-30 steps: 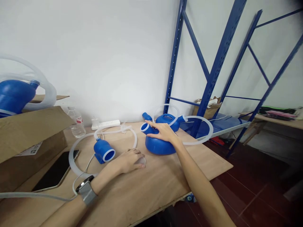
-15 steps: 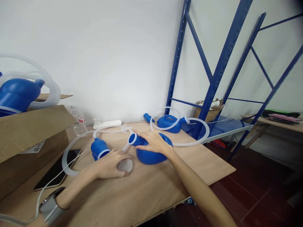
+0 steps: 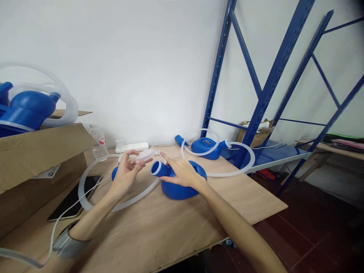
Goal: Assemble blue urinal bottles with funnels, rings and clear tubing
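My left hand (image 3: 129, 167) pinches a round translucent white cap (image 3: 144, 155) above the table, left of the nearer blue jug. My right hand (image 3: 182, 172) is wrapped over the neck of that blue plastic jug (image 3: 179, 191), which lies with its white-rimmed mouth tilted up toward the left. Behind my left hand sits a blue funnel-like piece (image 3: 114, 173), mostly hidden. A clear hose (image 3: 133, 201) loops around it on the table. Farther back stands another blue jug (image 3: 206, 149) with a coiled hose (image 3: 253, 155) and a blue end piece (image 3: 179, 140).
On the left, a cardboard box (image 3: 42, 151) holds blue parts (image 3: 31, 110) and hoses. Near it are a black tablet (image 3: 72, 203), a plastic bottle (image 3: 98, 142) and a power strip (image 3: 132, 147). A blue metal rack (image 3: 265, 94) rises at the right beyond the wooden table (image 3: 170, 231).
My left hand has lifted the cap off the table surface and turned it flatter, moving up and back. My right hand stays on the jug, whose mouth has shifted slightly left.
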### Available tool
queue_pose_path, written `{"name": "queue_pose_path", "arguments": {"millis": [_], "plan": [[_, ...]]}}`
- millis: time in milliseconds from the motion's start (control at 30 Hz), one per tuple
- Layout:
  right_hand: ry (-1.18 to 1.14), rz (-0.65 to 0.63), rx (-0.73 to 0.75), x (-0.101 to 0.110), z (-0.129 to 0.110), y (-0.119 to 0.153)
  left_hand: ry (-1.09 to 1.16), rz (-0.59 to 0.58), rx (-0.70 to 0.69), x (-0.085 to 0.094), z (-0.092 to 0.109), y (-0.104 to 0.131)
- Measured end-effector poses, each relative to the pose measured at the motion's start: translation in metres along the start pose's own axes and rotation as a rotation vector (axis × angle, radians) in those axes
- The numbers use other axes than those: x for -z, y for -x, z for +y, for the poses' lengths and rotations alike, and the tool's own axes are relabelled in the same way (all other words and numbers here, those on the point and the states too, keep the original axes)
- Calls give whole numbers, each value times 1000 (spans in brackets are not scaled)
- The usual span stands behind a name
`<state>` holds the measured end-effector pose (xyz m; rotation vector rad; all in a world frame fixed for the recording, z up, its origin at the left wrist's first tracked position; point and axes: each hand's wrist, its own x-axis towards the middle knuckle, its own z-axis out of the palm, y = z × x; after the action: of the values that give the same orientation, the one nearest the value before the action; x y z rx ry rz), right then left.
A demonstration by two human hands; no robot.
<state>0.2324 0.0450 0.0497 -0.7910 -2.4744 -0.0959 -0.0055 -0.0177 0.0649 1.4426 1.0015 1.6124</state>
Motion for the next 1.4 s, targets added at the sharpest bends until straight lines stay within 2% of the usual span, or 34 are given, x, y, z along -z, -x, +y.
{"name": "queue_pose_path", "arguments": {"millis": [133,267,333,533,700,800,933,1067,1200,1300,1400], "plan": [[-32,28,-20,-3,1,0,-159,-34,-8,-2,-3,2],[-52,50,-9,-4,1,0,-375,-147,-56,2,-15,1],[-60,61,-6,-4,-1,0,-455,-159,-95,4,-22,0],[-52,137,10,0,-8,0,-680,-119,-349,4,-34,0],[-70,173,36,-1,-8,0,-869,-88,-569,-2,-44,11],[-79,175,29,-1,-7,0,-1014,-54,-728,-5,-56,17],[-91,173,10,-1,-7,-2,-1097,9,-843,-7,-73,17],[-93,172,-6,-3,-5,-3,-1057,22,-842,-11,-85,17],[-81,210,-4,-10,1,-3,-978,-12,-736,-16,-87,27],[-91,254,13,-15,5,-2,-926,-88,-648,-14,-79,33],[-98,283,21,-17,6,-1,-964,-161,-576,-10,-61,29]]}}
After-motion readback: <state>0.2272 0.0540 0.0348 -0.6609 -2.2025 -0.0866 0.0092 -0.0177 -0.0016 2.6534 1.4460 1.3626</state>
